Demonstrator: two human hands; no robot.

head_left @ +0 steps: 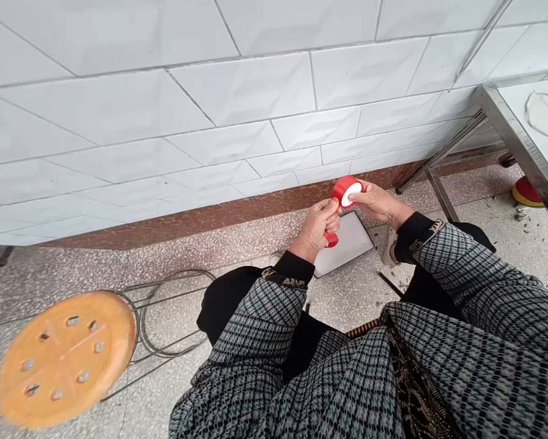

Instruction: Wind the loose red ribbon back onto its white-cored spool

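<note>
A roll of red tape (344, 188) with a white core is held out in front of me, close to the wall's foot. My right hand (378, 202) grips the roll from the right, its thumb pressed into the white core. My left hand (316, 227) is closed at the roll's left side, thumb and finger pinching the tape. A red piece (331, 239) sticks out below my left fingers; whether it joins the roll is hidden by the hand. Under both hands, a flat white tray-like panel (347, 242) with a dark edge lies on the floor.
A round orange stool (67, 360) with holes in its seat and thin metal legs is at my left. At right stands a metal-framed table (520, 134) with a wire loop on top. A red and yellow object (528, 191) and scattered bits lie beneath. The tiled wall (237, 91) rises ahead.
</note>
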